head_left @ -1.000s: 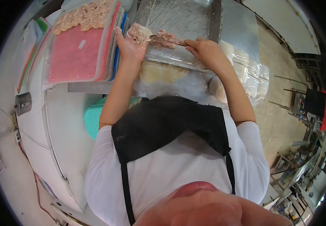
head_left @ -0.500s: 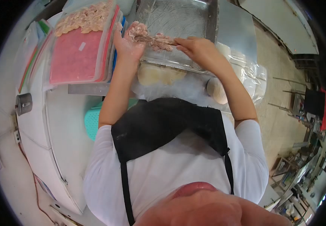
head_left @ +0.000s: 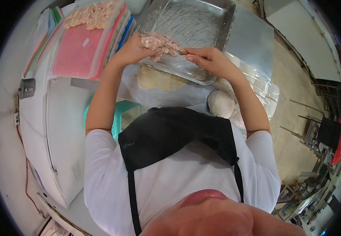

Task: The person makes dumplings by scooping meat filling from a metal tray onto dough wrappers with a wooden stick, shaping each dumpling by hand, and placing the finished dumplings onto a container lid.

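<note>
My left hand (head_left: 135, 50) is at the left side of a metal tray (head_left: 178, 72), curled against a clump of pink minced filling (head_left: 159, 44). Whatever lies under the filling in that hand is hidden. My right hand (head_left: 209, 59) pinches the brown handle of a tool (head_left: 182, 51), whose far end is buried in the filling. Below the tray, yellowish flat wrappers (head_left: 158, 80) lie under clear plastic. A round white dough ball (head_left: 221, 104) sits near my right forearm.
At the left, pink-based containers (head_left: 78, 53) are stacked, with filled pieces (head_left: 93, 15) on top. Bagged white dough (head_left: 270, 94) lies at the right. A turquoise stool (head_left: 119, 114) stands below the left forearm.
My left hand has turned and curled inward around the filling. The tool and filling have moved together against it. The view has shifted, and the tray appears more tilted.
</note>
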`<control>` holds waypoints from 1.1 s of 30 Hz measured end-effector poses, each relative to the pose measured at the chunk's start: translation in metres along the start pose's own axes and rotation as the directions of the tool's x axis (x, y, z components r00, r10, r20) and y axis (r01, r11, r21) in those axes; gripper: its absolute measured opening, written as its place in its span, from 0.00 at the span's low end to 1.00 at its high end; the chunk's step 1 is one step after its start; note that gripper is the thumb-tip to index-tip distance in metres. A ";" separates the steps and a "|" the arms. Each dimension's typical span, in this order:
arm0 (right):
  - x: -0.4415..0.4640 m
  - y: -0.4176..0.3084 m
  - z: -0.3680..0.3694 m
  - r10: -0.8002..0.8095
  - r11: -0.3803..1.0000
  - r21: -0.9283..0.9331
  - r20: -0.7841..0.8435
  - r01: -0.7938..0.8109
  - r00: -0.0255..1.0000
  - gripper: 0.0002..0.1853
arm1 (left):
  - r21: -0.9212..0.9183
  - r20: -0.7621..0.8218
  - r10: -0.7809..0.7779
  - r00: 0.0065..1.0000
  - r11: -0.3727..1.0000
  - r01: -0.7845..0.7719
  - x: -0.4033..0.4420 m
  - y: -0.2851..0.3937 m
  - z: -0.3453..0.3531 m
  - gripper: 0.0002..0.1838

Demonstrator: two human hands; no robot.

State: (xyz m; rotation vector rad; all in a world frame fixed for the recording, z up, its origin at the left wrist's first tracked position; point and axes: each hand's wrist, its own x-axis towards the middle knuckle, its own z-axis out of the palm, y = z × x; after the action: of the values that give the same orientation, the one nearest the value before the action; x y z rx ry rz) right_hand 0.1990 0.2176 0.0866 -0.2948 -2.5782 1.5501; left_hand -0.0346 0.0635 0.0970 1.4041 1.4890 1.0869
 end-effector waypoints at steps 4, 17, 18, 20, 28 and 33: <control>0.011 0.036 0.002 -0.049 0.995 -0.082 0.027 0.051 0.998 0.19 | 0.026 -0.055 -0.176 0.983 0.984 0.178 -0.001 -0.003 0.011 0.15; 0.028 0.079 -0.020 0.125 0.667 -0.733 -0.063 -0.131 0.990 0.15 | -0.156 -0.279 -0.346 0.896 0.937 0.313 -0.005 -0.028 0.016 0.21; 0.024 0.069 -0.030 0.085 0.747 -0.652 -0.097 -0.128 0.992 0.15 | -0.072 -0.301 -0.281 0.911 0.960 0.272 -0.007 -0.012 0.015 0.23; 0.011 0.050 -0.044 0.034 0.878 -0.464 -0.179 -0.114 0.983 0.16 | 0.091 -0.316 -0.152 0.937 0.978 0.189 -0.008 0.015 0.017 0.27; 0.007 0.024 -0.022 -0.140 0.983 -0.122 -0.011 0.137 0.990 0.16 | 0.394 -0.013 0.091 0.996 0.916 -0.079 0.006 0.022 0.016 0.18; -0.008 -0.024 -0.027 -0.259 0.801 -0.589 -0.181 0.107 0.949 0.14 | 0.383 -0.188 0.033 0.982 0.923 0.043 -0.003 0.001 0.008 0.19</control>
State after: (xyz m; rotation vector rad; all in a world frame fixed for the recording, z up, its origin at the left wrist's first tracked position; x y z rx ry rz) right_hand 0.2102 0.2282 0.1209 -0.2581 -2.6951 0.5862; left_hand -0.0268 0.0612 0.0956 1.5927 1.9263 0.9807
